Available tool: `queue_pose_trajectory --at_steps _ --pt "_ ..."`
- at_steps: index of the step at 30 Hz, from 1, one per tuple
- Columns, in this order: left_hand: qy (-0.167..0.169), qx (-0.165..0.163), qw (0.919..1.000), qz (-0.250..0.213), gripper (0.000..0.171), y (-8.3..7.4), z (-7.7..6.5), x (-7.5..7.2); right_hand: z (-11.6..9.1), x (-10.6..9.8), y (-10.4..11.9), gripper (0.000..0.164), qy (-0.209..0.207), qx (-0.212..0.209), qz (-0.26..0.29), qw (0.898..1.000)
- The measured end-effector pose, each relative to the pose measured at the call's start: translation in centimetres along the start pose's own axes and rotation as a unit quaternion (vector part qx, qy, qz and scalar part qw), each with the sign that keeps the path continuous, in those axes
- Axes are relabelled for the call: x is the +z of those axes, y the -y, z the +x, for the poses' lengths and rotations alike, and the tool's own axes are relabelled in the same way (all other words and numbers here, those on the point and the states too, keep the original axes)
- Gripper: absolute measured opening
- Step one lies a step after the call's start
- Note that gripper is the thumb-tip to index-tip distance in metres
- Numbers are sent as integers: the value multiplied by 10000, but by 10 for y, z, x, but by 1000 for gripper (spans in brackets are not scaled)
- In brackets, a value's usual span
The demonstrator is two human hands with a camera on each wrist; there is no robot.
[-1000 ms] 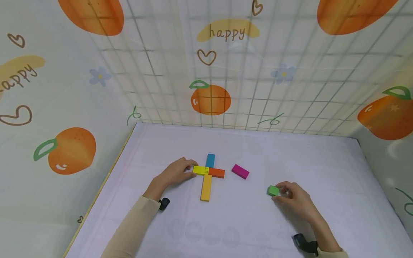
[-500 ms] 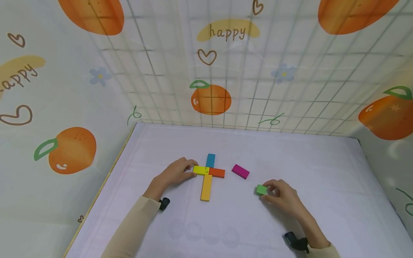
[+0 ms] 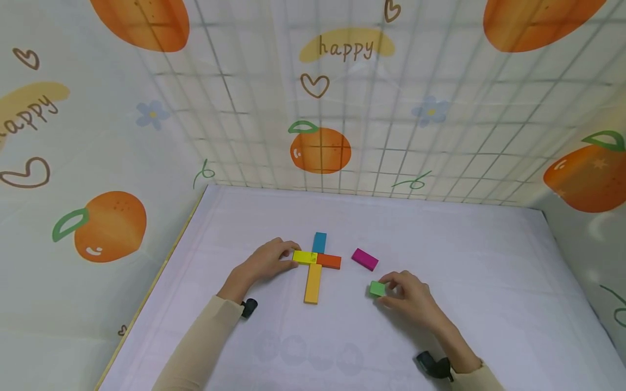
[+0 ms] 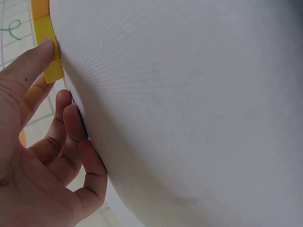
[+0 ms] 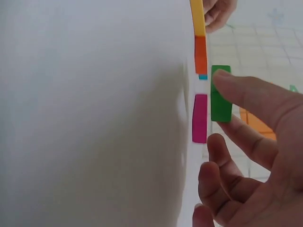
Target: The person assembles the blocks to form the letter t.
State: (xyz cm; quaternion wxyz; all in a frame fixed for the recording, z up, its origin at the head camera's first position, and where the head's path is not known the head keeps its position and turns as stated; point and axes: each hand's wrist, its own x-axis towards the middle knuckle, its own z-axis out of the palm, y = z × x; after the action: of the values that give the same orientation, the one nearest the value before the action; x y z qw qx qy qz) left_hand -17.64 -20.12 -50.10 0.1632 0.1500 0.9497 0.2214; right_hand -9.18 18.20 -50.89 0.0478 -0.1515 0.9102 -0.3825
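My left hand (image 3: 266,260) pinches the left end of a yellow block (image 3: 303,257) between thumb and index finger. That block lies flat at the middle of a cross-like group, with a blue block (image 3: 319,243) behind, a red-orange block (image 3: 330,262) to its right and a longer amber block (image 3: 312,285) in front. Further right, my right hand (image 3: 413,300) grips a green block (image 3: 377,289) by thumb and index finger. In the right wrist view the green block (image 5: 221,106) is held clear of the white surface. A magenta block (image 3: 364,259) lies slanted between the group and my right hand.
All blocks lie on a white-covered table (image 3: 274,212). Cloth printed with oranges, hearts and a grid (image 3: 320,150) rises behind the table and at the left and right sides. A dark wrist camera (image 3: 434,366) sits on the right wrist, another (image 3: 249,308) on the left.
My right hand has moved steadily left with the green block, closer to the cross-like group. The left hand and the other blocks have stayed in place.
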Motion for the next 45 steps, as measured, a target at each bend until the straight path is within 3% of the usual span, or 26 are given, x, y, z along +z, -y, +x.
queue_pose_trajectory --at_steps 10,22,45 --pt "7 -111 9999 20 41 -2 0 0 5 16 13 33 159 -233 -3 9996" --pt "30 -83 10000 5 40 -3 0 -1 11 38 34 34 567 -102 27 9983" --pt "14 -49 10000 -31 39 -3 -1 -2 16 67 68 32 1052 -565 147 9927"
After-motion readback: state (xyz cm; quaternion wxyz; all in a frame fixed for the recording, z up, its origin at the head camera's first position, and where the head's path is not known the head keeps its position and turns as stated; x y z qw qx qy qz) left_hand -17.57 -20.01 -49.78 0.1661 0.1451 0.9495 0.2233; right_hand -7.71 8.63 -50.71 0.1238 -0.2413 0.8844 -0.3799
